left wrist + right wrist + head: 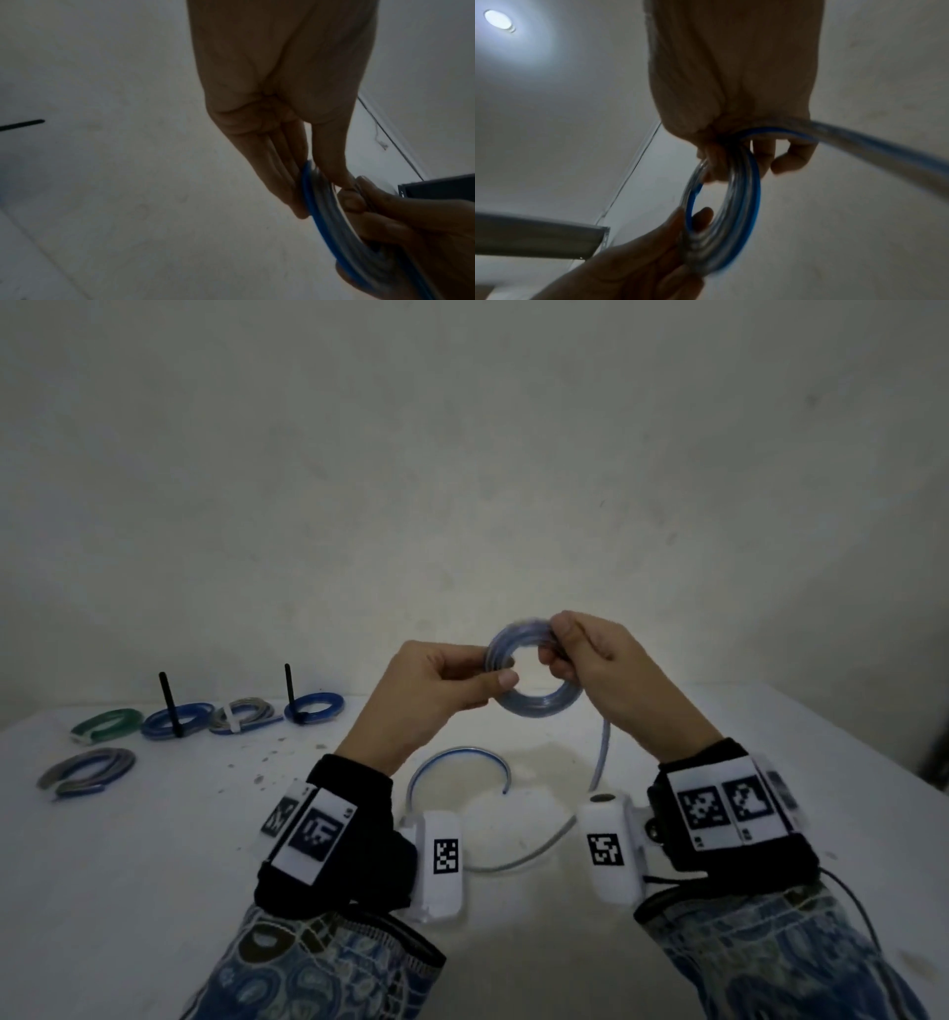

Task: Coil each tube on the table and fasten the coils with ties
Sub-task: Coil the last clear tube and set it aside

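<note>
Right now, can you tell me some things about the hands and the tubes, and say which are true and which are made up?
1. Both hands hold one coil up off the table. True: the left hand and the right hand grip the clear-blue coil from either side.
2. The whole tube is already wound up. False: a loose tail still hangs down and curves across the table.
3. Five other coils lie on the left of the table. True, including a green coil.
4. Those coils are stacked in one pile. False: they lie side by side, flat.
5. Two black ties stick straight up. True.
</note>
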